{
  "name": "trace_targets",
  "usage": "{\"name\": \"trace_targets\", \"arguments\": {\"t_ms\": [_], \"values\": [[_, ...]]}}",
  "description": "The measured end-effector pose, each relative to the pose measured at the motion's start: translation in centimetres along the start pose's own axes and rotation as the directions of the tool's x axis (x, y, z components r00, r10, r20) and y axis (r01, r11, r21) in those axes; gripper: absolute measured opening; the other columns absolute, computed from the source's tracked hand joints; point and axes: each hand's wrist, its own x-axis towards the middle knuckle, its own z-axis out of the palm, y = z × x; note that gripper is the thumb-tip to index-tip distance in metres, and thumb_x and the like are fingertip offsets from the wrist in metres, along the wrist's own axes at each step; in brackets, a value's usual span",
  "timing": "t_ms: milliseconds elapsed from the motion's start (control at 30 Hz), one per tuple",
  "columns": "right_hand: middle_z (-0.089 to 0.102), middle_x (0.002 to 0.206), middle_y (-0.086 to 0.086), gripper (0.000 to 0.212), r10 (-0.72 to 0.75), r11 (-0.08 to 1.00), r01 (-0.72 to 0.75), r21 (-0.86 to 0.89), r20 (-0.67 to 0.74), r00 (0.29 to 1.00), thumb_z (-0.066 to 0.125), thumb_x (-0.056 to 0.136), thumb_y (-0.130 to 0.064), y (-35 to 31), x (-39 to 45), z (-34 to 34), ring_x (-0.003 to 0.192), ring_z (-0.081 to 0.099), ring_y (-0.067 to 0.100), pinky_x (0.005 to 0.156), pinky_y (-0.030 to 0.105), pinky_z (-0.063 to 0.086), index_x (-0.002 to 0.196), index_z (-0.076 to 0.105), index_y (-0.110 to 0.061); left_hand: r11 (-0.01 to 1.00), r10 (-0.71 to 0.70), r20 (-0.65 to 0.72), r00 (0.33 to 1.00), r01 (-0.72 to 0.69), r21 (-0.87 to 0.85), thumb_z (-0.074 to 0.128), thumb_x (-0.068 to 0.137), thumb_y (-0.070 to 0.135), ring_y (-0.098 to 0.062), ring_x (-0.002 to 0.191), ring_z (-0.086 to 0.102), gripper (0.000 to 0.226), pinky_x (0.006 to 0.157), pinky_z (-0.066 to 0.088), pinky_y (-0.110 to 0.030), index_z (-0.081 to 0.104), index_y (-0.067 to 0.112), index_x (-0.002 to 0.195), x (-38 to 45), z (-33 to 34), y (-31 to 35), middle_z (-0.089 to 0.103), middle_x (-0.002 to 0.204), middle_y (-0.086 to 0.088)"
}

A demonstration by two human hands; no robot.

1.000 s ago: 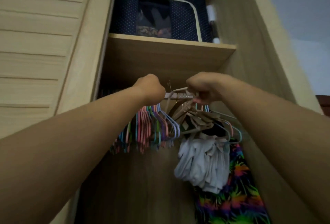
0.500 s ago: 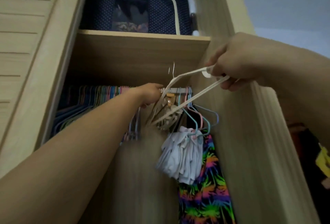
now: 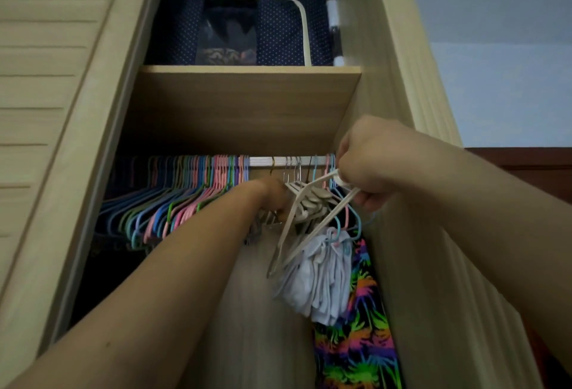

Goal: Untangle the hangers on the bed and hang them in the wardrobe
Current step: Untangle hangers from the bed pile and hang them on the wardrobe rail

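Inside the open wardrobe a metal rail [image 3: 278, 160] runs under a wooden shelf. Several coloured wire hangers [image 3: 173, 196] hang bunched on its left part. My right hand [image 3: 368, 162] grips the end of a white plastic hanger [image 3: 294, 218], which tilts down to the left just below the rail. My left hand [image 3: 269, 196] reaches into the beige hangers [image 3: 312, 202] hanging mid-rail; its fingers are hidden behind them.
A navy dotted storage box [image 3: 278, 32] sits on the upper shelf [image 3: 247, 71]. White cloths [image 3: 318, 280] and a neon palm-print garment [image 3: 359, 342] hang at the right. The wardrobe's side wall [image 3: 433, 264] stands close on the right, a slatted door [image 3: 46, 79] on the left.
My right hand has come down with the white hanger, from shelf height to just below the rail. My left hand has dropped from the rail into the beige hangers.
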Motion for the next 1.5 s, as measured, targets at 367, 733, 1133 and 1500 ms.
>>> {"name": "trace_targets", "arguments": {"t_ms": [367, 733, 1133, 1500], "values": [[0.073, 0.071, 0.02, 0.017, -0.01, 0.999, 0.011, 0.03, -0.046, 0.999, 0.054, 0.096, 0.0, -1.5, 1.5, 1.5, 0.061, 0.074, 0.031, 0.063, 0.045, 0.063, 0.105, 0.068, 0.001, 0.998, -0.024, -0.206, 0.978, 0.036, 0.055, 0.065, 0.091, 0.028, -0.027, 0.099, 0.059, 0.038, 0.081, 0.05, -0.037, 0.057, 0.012, 0.124, 0.5, 0.3, -2.1, 0.062, 0.12, -0.011], [0.065, 0.113, 0.016, 0.03, -0.229, 0.965, 0.196, -0.176, -0.198, 0.953, 0.055, 0.088, -0.007, -4.0, 5.1, 7.4, 0.099, 0.063, 0.037, 0.077, 0.035, 0.049, 0.113, 0.07, -0.014, 0.972, -0.077, -0.347, 0.935, 0.147, 0.182, 0.06, 0.093, 0.032, -0.026, 0.095, 0.06, 0.028, 0.078, 0.05, -0.038, 0.063, 0.017, 0.116, -3.4, -1.1, -5.7, 0.061, 0.106, -0.006], [0.065, 0.108, 0.012, 0.022, -0.274, 0.894, 0.165, -0.416, -0.218, 0.937, 0.053, 0.094, -0.012, -6.1, 11.8, 15.1, 0.103, 0.063, 0.031, 0.069, 0.038, 0.044, 0.111, 0.067, -0.011, 0.999, 0.016, -0.326, 0.945, -0.029, -0.036, 0.058, 0.094, 0.027, -0.025, 0.091, 0.061, 0.018, 0.077, 0.052, -0.038, 0.065, 0.017, 0.107, -3.1, -0.7, -7.5, 0.062, 0.1, -0.006], [0.058, 0.131, 0.014, 0.034, -0.176, 0.855, 0.091, -0.51, -0.12, 0.977, 0.049, 0.096, -0.016, -4.6, 8.9, 13.8, 0.12, 0.057, 0.034, 0.09, 0.041, 0.048, 0.128, 0.059, -0.01, 0.998, 0.049, -0.304, 0.951, -0.059, -0.024, 0.057, 0.094, 0.027, -0.023, 0.091, 0.049, 0.011, 0.105, 0.034, -0.053, 0.064, 0.022, 0.101, -4.4, -0.4, -6.2, 0.057, 0.096, 0.0]]}}
